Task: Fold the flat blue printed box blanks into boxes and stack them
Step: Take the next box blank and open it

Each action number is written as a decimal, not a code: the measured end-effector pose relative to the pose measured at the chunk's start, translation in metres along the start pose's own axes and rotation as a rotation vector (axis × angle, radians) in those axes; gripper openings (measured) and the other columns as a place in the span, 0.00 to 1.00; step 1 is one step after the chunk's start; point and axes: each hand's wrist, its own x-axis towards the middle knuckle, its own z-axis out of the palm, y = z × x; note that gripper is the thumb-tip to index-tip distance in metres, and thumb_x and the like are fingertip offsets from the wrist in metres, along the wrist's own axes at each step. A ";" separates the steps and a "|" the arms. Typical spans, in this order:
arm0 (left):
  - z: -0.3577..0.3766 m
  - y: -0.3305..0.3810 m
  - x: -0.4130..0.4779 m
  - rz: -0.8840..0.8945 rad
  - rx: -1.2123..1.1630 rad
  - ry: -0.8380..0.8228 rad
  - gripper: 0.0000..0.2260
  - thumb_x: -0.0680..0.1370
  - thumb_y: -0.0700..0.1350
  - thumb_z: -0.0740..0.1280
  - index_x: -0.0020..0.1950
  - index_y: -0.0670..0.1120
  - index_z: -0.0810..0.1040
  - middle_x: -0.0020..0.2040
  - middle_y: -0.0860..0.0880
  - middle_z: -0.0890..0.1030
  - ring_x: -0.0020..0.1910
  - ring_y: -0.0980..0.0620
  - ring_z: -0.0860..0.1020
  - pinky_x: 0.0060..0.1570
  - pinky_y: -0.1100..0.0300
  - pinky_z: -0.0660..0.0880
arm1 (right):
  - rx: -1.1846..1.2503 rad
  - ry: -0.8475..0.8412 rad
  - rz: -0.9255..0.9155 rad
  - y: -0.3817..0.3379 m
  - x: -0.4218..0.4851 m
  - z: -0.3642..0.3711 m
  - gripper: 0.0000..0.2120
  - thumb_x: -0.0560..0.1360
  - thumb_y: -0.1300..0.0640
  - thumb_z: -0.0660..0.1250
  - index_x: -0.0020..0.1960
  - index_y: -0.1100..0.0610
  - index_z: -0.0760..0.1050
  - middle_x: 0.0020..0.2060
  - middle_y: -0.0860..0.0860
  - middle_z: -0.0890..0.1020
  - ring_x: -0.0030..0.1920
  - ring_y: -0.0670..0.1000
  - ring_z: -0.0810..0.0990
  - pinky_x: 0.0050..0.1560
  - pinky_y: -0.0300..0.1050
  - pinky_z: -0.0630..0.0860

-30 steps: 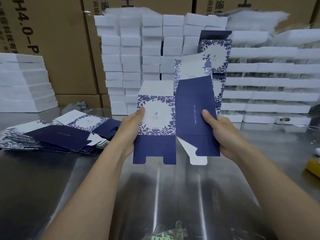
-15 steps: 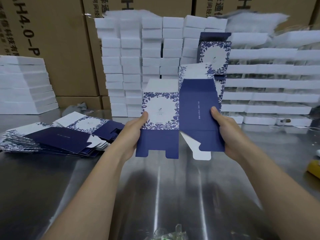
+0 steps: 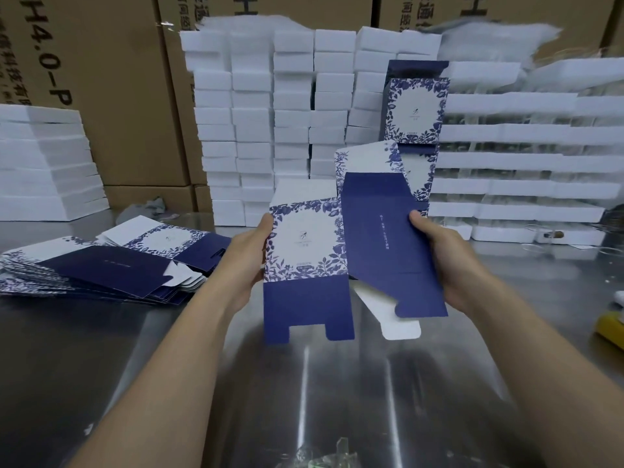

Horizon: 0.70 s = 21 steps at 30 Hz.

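I hold one blue printed box blank upright above the steel table. My left hand grips its left edge beside the white floral panel. My right hand grips the right edge of the plain dark blue panel, thumb on the front. The two panels meet at an angle along the middle crease, and the bottom flaps hang loose. A pile of flat blanks lies on the table to the left. Folded blue boxes stand stacked behind the held blank.
White foam blocks are stacked in columns at the back, with white trays at the right and more foam at the left. Cardboard cartons stand behind. A yellow object sits at the right edge. Crumpled plastic lies near me.
The blank has dropped lower and the dark right panel has swung to an angle against the floral panel. Both hands keep their grip on the edges.
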 end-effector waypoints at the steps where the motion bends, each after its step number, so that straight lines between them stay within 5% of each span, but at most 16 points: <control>1: 0.000 0.001 -0.001 0.023 0.004 0.025 0.18 0.85 0.62 0.63 0.54 0.50 0.86 0.50 0.53 0.90 0.49 0.52 0.88 0.46 0.57 0.83 | -0.015 -0.005 -0.001 0.001 0.001 0.000 0.13 0.81 0.44 0.69 0.50 0.50 0.89 0.55 0.50 0.88 0.54 0.55 0.88 0.52 0.51 0.82; 3: 0.001 0.002 -0.003 0.057 -0.005 0.053 0.17 0.85 0.60 0.65 0.52 0.50 0.87 0.47 0.53 0.90 0.45 0.53 0.89 0.35 0.63 0.81 | -0.075 0.002 0.001 0.003 0.002 0.001 0.13 0.80 0.42 0.69 0.49 0.47 0.88 0.54 0.48 0.86 0.52 0.52 0.86 0.53 0.50 0.79; 6: 0.003 0.002 -0.005 0.073 0.001 0.055 0.17 0.85 0.59 0.65 0.50 0.49 0.87 0.47 0.51 0.90 0.44 0.52 0.89 0.32 0.63 0.81 | -0.126 0.035 -0.016 0.006 0.001 0.004 0.20 0.81 0.38 0.67 0.57 0.52 0.87 0.55 0.50 0.88 0.55 0.53 0.88 0.60 0.54 0.82; 11: 0.009 0.002 -0.006 0.063 0.041 -0.002 0.23 0.82 0.66 0.65 0.51 0.48 0.89 0.49 0.48 0.90 0.49 0.47 0.89 0.54 0.50 0.82 | -0.011 0.177 -0.099 0.000 0.000 0.009 0.18 0.83 0.42 0.66 0.55 0.56 0.86 0.50 0.52 0.90 0.49 0.54 0.90 0.44 0.50 0.86; 15: 0.009 -0.001 -0.006 0.062 0.161 -0.046 0.23 0.83 0.67 0.62 0.47 0.54 0.90 0.48 0.52 0.90 0.45 0.52 0.88 0.43 0.57 0.79 | 0.019 0.210 -0.135 -0.005 0.000 0.005 0.18 0.83 0.40 0.66 0.55 0.54 0.85 0.51 0.50 0.90 0.51 0.53 0.89 0.55 0.55 0.84; 18: 0.009 0.001 -0.008 0.060 0.128 -0.010 0.25 0.84 0.66 0.61 0.53 0.50 0.88 0.49 0.51 0.90 0.47 0.50 0.88 0.48 0.53 0.80 | -0.021 0.151 -0.096 -0.001 0.001 0.004 0.21 0.80 0.35 0.67 0.58 0.51 0.85 0.53 0.48 0.89 0.55 0.54 0.88 0.62 0.64 0.81; 21: 0.007 0.003 -0.010 0.075 0.132 0.072 0.25 0.83 0.68 0.59 0.52 0.50 0.87 0.45 0.53 0.89 0.38 0.55 0.87 0.39 0.57 0.76 | -0.094 0.044 -0.053 0.005 0.001 0.008 0.20 0.82 0.40 0.66 0.63 0.54 0.84 0.57 0.50 0.88 0.58 0.57 0.87 0.64 0.70 0.79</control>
